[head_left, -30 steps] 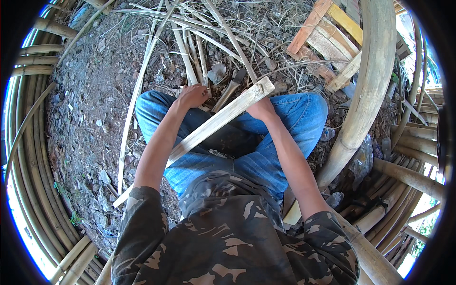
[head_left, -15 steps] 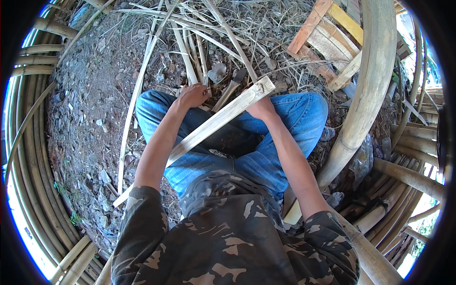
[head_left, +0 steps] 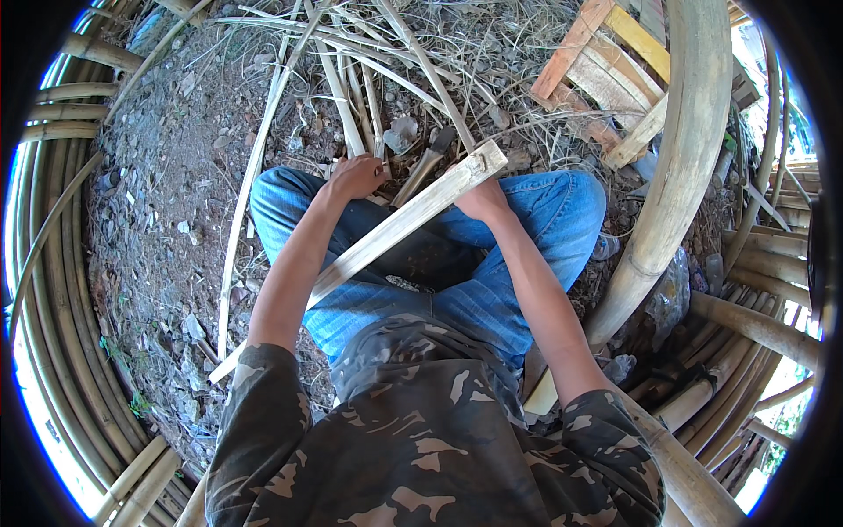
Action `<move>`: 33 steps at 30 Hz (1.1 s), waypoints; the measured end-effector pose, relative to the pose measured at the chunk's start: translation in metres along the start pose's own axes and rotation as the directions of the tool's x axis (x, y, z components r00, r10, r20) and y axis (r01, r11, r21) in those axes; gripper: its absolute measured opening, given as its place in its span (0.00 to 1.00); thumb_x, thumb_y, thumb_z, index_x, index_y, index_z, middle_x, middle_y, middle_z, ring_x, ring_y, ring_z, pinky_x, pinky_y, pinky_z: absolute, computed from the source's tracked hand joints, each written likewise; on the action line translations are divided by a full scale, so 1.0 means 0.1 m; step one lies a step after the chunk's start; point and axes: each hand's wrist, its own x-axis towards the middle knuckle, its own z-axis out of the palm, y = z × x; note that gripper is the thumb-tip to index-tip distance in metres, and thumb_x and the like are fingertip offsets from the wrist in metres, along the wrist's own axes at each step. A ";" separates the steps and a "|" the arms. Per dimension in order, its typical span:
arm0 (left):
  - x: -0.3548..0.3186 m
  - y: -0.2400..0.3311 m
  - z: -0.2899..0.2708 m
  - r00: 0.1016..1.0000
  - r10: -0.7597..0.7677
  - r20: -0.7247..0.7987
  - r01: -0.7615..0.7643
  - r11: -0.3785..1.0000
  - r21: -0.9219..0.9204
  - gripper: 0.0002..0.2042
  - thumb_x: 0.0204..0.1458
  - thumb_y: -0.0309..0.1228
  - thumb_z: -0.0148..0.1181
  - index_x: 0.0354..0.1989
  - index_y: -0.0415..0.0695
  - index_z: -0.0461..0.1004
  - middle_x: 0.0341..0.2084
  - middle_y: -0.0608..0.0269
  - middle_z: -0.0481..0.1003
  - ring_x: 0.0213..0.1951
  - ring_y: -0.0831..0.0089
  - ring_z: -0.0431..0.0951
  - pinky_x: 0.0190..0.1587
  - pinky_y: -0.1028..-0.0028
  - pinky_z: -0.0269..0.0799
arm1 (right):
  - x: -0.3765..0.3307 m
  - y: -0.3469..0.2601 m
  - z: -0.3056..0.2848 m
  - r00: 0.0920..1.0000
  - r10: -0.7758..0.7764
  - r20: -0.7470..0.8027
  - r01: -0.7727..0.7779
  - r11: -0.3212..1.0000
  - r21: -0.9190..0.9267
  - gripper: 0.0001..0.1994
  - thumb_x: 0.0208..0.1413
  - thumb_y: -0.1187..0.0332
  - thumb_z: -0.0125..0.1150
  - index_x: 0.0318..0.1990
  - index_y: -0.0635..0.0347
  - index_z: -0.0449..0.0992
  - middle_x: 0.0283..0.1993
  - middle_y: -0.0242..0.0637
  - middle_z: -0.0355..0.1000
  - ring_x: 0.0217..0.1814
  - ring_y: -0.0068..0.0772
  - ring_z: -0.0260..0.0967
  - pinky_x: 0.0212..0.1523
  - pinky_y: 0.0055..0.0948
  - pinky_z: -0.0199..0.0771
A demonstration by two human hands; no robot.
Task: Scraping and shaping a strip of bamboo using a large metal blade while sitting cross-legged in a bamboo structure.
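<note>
A pale, flat slat point(head_left: 408, 224) lay slantwise over the person's crossed legs in blue jeans point(head_left: 553, 215), and everything else could be placed from it. Its long axis ran from a near end at the person's left, out past the left forearm point(head_left: 294, 263), to a far end at the right, with the forearm crossing above it. The right hand point(head_left: 483, 202) was the nearer of the two, just beside the slat's far end, its fingers hidden beneath the wood; whether they gripped it could not be told. The left hand point(head_left: 356, 177) was beyond the slat and left of its far end, fingers bent downward at the lower ends of some pale strips point(head_left: 341, 101); whether it had closed on one of them was also unclear.

Just beyond the slat, between the hands, lay a tool with a pale handle point(head_left: 420, 174) and a dark tip. A longer thin strip point(head_left: 235, 228) stretched over the littered ground point(head_left: 176, 220) to the slat's left. A broken wooden crate point(head_left: 615, 75) sat beyond its far end, rightward, with a thick bamboo pole point(head_left: 672, 176) curving past on the slat's right.
</note>
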 end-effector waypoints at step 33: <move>-0.07 -0.04 -0.13 0.938 0.044 -0.344 -0.083 0.992 -0.099 0.18 0.56 0.41 0.56 0.52 0.47 0.73 0.65 0.48 0.56 0.66 0.51 0.57 0.63 0.55 0.59 | -0.05 -0.25 -0.29 0.989 0.117 -0.086 -0.107 0.988 0.115 0.42 0.51 0.62 0.62 0.71 0.46 0.45 0.71 0.51 0.44 0.68 0.56 0.53 0.63 0.44 0.62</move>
